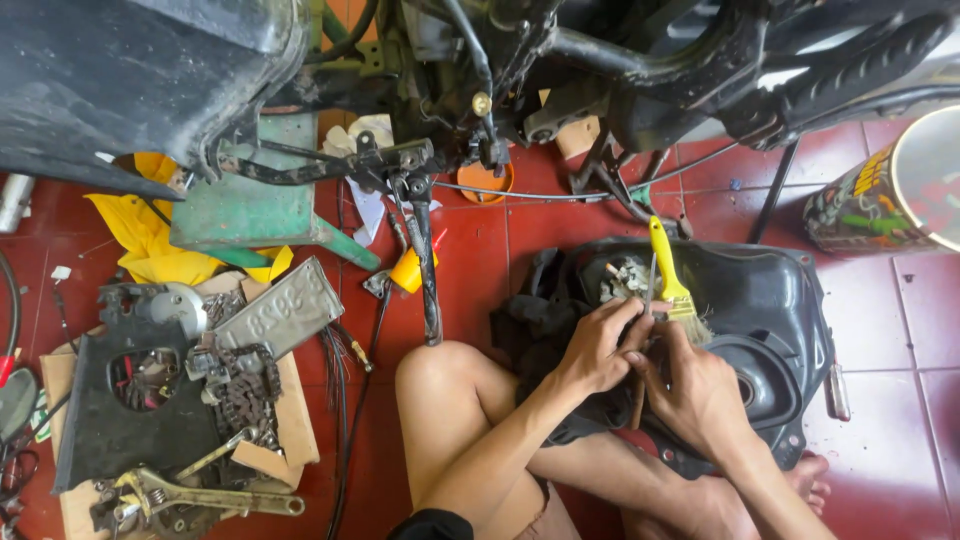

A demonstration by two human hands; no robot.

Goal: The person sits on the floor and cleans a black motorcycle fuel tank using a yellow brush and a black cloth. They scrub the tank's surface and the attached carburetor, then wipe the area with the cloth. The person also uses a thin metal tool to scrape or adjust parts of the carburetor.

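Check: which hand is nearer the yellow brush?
Right. The right hand sits just below the yellow brush, at its bristles. The left hand is farther to the brush's left, on the small part beside it.

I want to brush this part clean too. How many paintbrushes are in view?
1: a yellow-handled paintbrush resting in the black tray just above the right hand. Others may be hidden among the clutter.
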